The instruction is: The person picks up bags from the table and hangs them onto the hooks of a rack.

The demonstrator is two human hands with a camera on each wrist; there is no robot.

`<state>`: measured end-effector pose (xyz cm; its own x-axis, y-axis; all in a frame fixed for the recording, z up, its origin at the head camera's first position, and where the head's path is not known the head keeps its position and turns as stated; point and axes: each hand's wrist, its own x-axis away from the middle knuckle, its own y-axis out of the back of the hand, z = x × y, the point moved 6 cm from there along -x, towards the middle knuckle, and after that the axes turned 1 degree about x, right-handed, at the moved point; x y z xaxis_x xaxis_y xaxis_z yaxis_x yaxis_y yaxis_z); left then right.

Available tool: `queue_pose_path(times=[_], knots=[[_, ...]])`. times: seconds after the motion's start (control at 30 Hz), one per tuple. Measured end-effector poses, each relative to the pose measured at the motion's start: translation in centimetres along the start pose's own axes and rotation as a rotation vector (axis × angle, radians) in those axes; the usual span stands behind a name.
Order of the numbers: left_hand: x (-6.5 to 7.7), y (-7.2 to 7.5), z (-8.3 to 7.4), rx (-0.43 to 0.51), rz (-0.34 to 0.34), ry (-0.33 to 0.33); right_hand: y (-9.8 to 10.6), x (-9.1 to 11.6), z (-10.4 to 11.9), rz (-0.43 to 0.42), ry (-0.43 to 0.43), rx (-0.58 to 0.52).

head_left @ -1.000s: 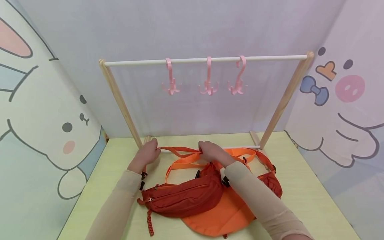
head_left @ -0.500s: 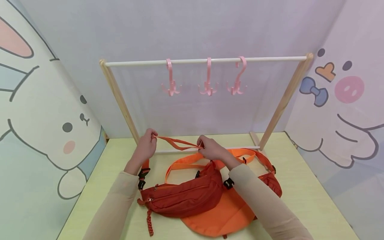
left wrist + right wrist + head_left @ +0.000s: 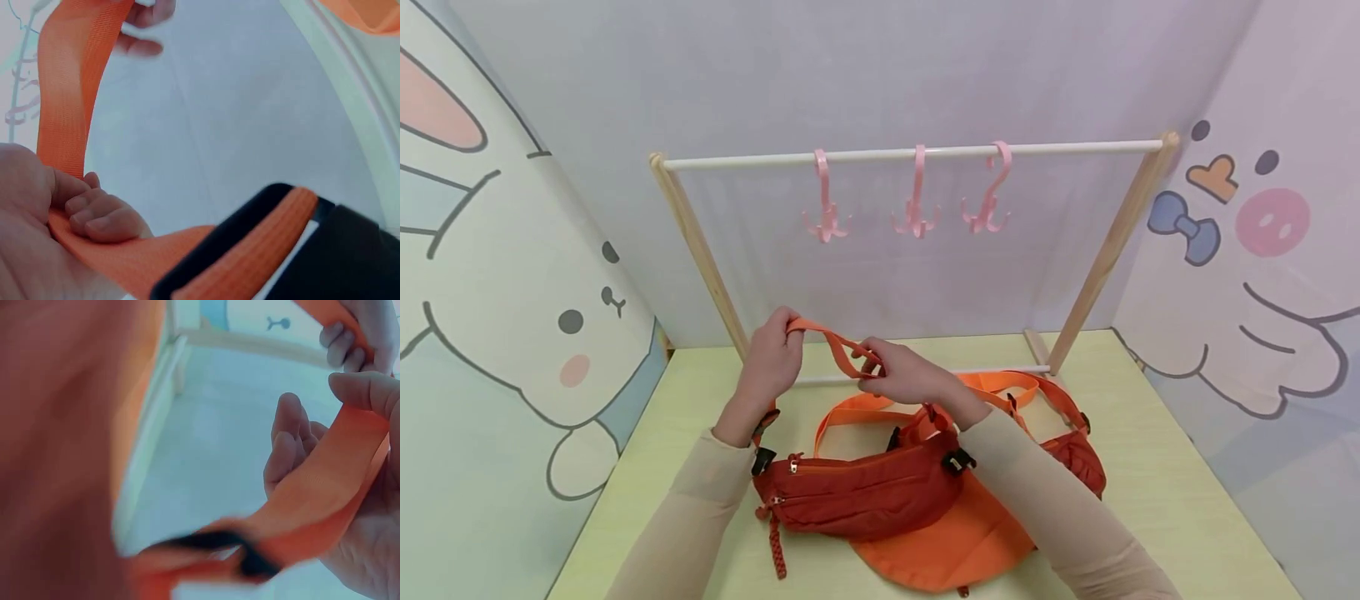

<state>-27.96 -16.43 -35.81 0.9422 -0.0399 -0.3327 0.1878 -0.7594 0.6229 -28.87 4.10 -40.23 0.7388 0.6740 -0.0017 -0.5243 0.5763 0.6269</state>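
Note:
A dark red waist bag (image 3: 865, 496) lies on the table, its orange strap (image 3: 831, 335) raised in a loop between both hands. My left hand (image 3: 772, 354) grips the strap at the left, fingers curled over it, as the left wrist view shows. A black buckle (image 3: 350, 250) sits on the strap below that hand. To the right, my right hand (image 3: 906, 372) holds the strap across its palm; in the right wrist view the thumb (image 3: 356, 390) lies over the webbing (image 3: 325, 469) and the fingers are loosely bent. Another black buckle (image 3: 957, 461) rests at the bag's right end.
An orange rounded fabric piece (image 3: 951, 542) lies partly under the bag. Another dark red bag (image 3: 1078, 462) with orange straps (image 3: 1000, 382) is behind my right forearm. Beyond stands a rack with a white rod (image 3: 737, 161), wooden legs and three pink hooks (image 3: 916, 208).
My left hand has risen, lifting the strap. The right hand has shifted left along it and loosened its fingers. The waist bag's right end has turned and its right buckle now lies over it.

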Motion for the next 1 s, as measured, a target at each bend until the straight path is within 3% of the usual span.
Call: queue_pose_path(times=[0.33,0.63,0.83,1.0], knots=[[0.3,0.3,-3.0,0.017,-0.019,-0.03,1.0,-0.9,4.3,-0.112,0.078,0.003],[0.3,2.0,-4.8,-0.009,-0.1,-0.088,3.3,-0.1,2.5,-0.212,-0.01,-0.047],[0.3,2.7,-4.9,-0.013,-0.088,-0.07,5.7,1.1,2.2,-0.282,0.027,-0.001],[0.5,3.6,-5.5,-0.006,-0.083,-0.073,7.7,2.8,3.0,-0.282,0.066,-0.044]])
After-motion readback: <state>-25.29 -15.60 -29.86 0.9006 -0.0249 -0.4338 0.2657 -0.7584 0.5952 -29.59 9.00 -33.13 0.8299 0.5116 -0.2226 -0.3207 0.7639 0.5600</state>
